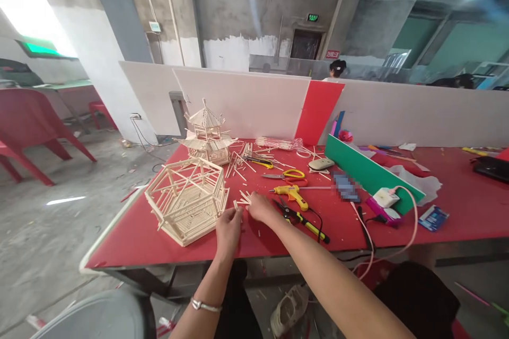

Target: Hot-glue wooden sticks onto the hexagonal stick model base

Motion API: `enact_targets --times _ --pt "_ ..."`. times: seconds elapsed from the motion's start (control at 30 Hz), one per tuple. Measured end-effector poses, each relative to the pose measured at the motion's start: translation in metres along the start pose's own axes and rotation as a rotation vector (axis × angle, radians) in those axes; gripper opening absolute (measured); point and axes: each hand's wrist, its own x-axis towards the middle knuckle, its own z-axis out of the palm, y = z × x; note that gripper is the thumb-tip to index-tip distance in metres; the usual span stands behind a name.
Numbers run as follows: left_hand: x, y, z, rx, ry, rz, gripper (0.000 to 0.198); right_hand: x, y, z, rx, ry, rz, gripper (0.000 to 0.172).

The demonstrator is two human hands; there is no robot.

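My left hand is closed in a pinch, with the end of a thin wooden stick showing at its fingertips. Close beside it, my right hand has its fingers drawn together around several short wooden sticks that fan out to the left. Just left of both hands stands a six-sided frame of wooden sticks with a slatted floor. Behind that rises a tiered pagoda model built from the same sticks. To the right lie a yellow glue gun and black-and-yellow pliers.
Scissors, a utility knife and loose sticks lie farther back on the red table. A green board, power strip, cables and a blurred phone are on the right. White partition panels line the back.
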Motion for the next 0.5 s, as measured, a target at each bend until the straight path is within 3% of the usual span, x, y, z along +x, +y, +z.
enact_targets --times 0.2,0.5 --pt "-0.006 0.010 -0.008 0.329 0.035 0.165 0.031 -0.011 0.004 -0.009 -0.103 -0.009 -0.044 0.038" --pt "0.005 0.012 0.000 0.609 0.032 0.159 0.037 -0.030 0.031 -0.026 -0.133 -0.010 -0.092 0.034"
